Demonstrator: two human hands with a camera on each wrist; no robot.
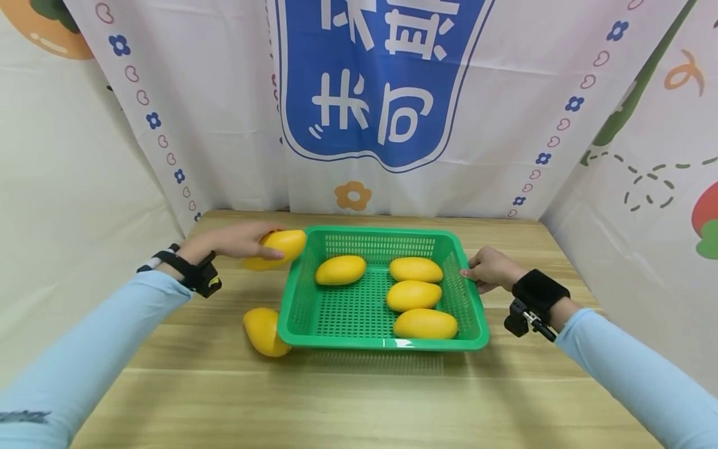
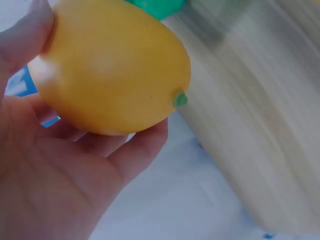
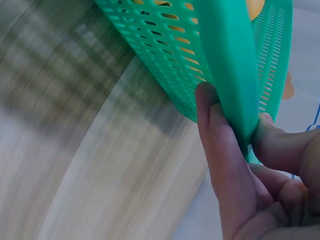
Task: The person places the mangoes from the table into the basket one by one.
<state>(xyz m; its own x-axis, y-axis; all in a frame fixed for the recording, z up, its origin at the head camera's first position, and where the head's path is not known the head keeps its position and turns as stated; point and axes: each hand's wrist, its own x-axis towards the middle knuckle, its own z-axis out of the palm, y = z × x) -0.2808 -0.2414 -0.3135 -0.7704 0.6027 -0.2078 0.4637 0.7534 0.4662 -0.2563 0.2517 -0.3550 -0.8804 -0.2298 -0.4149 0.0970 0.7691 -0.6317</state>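
In the head view a green plastic basket stands on the table with several yellow mangoes inside. One mango lies at its left; three, including the middle mango, line its right side. My left hand holds another mango just outside the basket's left rim. The left wrist view shows thumb and fingers around this mango, its green stem end exposed. My right hand grips the basket's right rim; in the right wrist view the thumb and fingers pinch the rim.
A loose mango lies on the wooden table, against the basket's front left corner. Behind the table hangs a white printed cloth with a blue sign, and similar cloth covers both sides.
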